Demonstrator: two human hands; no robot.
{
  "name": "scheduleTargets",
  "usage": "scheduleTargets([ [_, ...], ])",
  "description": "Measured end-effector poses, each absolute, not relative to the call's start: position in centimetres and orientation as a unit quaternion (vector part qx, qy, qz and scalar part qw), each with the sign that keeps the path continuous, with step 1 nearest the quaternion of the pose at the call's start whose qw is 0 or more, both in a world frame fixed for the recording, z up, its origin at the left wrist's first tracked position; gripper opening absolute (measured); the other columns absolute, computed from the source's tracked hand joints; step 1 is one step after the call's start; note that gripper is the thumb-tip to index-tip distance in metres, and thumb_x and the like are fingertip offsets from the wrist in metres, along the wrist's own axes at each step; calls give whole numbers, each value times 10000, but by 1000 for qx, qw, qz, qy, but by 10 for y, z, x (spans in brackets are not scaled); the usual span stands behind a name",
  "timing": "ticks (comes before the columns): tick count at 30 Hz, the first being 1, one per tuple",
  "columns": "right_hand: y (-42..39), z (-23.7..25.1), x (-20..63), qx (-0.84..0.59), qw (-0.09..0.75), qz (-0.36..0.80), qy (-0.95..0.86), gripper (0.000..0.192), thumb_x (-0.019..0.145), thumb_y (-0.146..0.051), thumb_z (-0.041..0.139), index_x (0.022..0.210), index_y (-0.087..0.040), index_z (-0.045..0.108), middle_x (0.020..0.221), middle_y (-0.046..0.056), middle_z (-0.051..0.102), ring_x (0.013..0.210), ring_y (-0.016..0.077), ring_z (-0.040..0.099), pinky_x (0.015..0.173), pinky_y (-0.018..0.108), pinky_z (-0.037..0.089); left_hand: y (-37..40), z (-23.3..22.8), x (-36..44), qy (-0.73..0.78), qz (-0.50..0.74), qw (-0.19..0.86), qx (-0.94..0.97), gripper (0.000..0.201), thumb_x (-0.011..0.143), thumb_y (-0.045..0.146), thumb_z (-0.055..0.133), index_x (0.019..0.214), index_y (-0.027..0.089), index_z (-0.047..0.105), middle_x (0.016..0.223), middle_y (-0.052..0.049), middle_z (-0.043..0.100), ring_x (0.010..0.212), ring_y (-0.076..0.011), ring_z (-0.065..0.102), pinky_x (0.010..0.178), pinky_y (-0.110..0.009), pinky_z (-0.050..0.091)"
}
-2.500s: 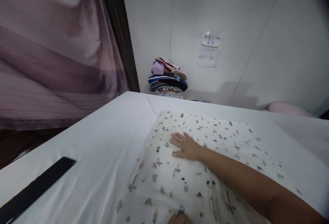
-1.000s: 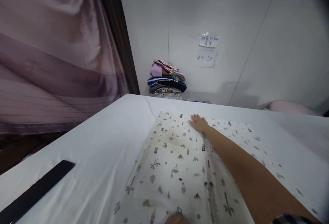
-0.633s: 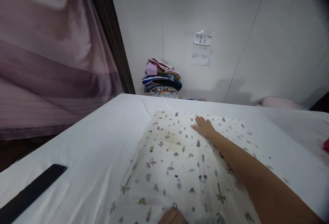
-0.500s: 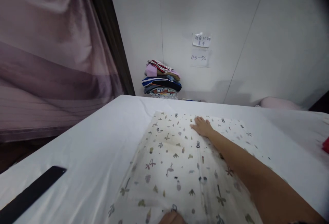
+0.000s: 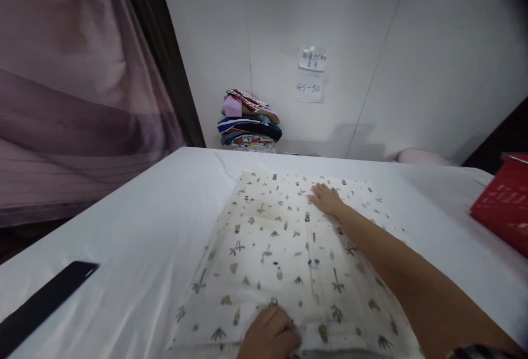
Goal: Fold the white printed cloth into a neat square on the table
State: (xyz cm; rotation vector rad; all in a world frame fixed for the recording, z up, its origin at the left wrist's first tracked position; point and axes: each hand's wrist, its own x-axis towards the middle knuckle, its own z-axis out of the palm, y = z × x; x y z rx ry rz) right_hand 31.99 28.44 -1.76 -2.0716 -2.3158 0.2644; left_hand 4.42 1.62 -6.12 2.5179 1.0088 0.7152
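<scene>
Printed cloth (image 5: 280, 238) lies flat on the white worktop (image 5: 136, 227). Right hand (image 5: 328, 199) rests near its far edge, fingers spread wide and flat. Left hand (image 5: 270, 337) sits at the near edge, fingers curled down on the cloth. Red basket (image 5: 505, 205) stands well apart.

Dim, soft indoor light; slight overall blur, wide-angle bending and dark vignetting at the right corners.

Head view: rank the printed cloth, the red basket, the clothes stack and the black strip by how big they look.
1. printed cloth, by far the largest.
2. red basket and black strip: similar, both cut by the frame, so unranked.
3. clothes stack, smallest, though farthest away.
</scene>
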Motion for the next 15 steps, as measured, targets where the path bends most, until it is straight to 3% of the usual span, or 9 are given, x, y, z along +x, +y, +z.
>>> scheduleTargets([
  [6, 199, -23, 433, -741, 13, 75, -667, 631, 888, -561, 230, 1407, -215, 316, 1519, 61, 180, 1390, 248, 140, 1090, 500, 138, 13, -29, 43, 349, 258, 207, 877, 409, 551, -23, 425, 848, 212, 579, 833, -46, 567, 786, -186, 489, 648, -306, 378],
  [11, 118, -29, 495, -800, 46, 69, -594, 630, 885, -550, 246, 1406, -207, 326, 1497, 78, 243, 1373, 277, 205, 1074, 527, 196, 6, -13, 44, 370, 234, 211, 874, 430, 582, -54, 395, 851, 211, 603, 856, -39, 568, 836, -196, 496, 708, -328, 405],
  [15, 58, -33, 495, -824, 141, 55, -547, 599, 861, -483, 344, 1357, -155, 416, 1427, 95, 388, 1333, 250, 310, 1079, 411, 273, 6, -12, 44, 363, 233, 198, 880, 441, 635, -55, 394, 904, 216, 614, 888, -34, 577, 866, -191, 504, 750, -335, 422],
])
